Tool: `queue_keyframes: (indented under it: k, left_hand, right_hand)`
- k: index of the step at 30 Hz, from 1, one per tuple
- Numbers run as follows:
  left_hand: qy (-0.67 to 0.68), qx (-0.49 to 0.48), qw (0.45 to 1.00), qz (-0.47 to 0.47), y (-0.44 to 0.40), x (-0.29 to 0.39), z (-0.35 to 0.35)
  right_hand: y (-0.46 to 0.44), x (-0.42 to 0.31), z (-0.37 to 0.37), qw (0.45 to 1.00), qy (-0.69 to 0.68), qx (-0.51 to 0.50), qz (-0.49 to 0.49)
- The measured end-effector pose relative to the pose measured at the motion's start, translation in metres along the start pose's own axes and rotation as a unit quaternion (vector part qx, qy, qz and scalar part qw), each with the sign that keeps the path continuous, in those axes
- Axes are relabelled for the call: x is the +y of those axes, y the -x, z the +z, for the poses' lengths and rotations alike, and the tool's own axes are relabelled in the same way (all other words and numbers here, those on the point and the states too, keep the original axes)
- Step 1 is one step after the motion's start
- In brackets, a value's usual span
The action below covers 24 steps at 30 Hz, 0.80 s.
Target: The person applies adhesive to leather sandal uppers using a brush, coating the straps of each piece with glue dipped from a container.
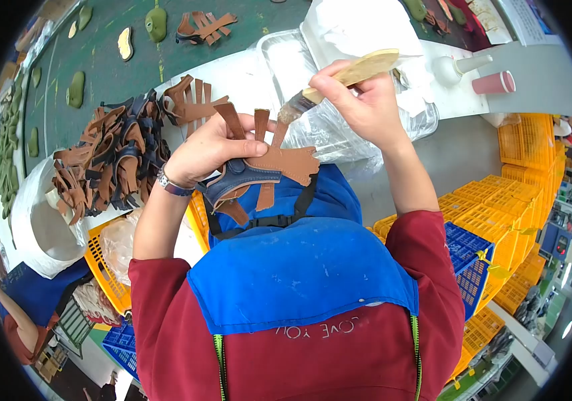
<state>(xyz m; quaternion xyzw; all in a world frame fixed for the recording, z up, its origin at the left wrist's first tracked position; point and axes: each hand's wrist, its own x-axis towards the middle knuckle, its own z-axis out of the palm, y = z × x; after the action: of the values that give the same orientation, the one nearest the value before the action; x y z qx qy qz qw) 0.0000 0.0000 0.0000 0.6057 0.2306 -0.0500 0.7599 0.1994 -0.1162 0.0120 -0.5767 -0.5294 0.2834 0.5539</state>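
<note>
My left hand (222,144) is closed on a sandal upper (284,162), brown on one face with a navy section and several loose straps. A flat brush (364,67) with a pale wooden handle is gripped in my right hand (366,100). Its dark bristles (294,107) touch or hover just over the tip of one strap; I cannot tell which. Beyond the left hand, another brown upper (189,100) lies at the edge of a heap of brown and navy uppers (119,154). A plastic-lined tray (286,50) sits behind the brush.
Green soles (155,25) and another strappy upper (207,27) lie on the green belt (112,40). At right are a white bottle (447,70) and a pink cup (494,82). Yellow crates (499,200) stack below; another person's arm (22,321) shows at lower left.
</note>
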Motion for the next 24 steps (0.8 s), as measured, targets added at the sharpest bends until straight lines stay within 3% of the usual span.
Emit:
queue_keyframes:
  k: [5, 8, 12, 18, 24]
  left_hand:
    - [0.011, -0.011, 1.000, 0.001, -0.001, -0.005, -0.004]
    - [0.023, -0.004, 1.000, -0.004, -0.001, -0.005, -0.002]
    - [0.024, -0.020, 0.999, -0.007, 0.000, -0.002, -0.001]
    - [0.075, 0.010, 0.997, 0.010, 0.000, -0.001, 0.003]
    - [0.020, -0.024, 0.999, 0.016, -0.008, -0.007, 0.001]
  right_hand:
    - [0.000, -0.006, -0.002, 0.998, -0.006, 0.068, 0.006]
    - [0.002, -0.014, -0.007, 0.994, -0.091, 0.059, 0.022]
    - [0.001, -0.005, 0.003, 0.998, -0.005, 0.027, 0.050]
    - [-0.008, -0.004, -0.011, 0.993, -0.023, 0.108, 0.044]
    - [-0.016, -0.022, 0.001, 0.994, -0.096, 0.055, -0.015]
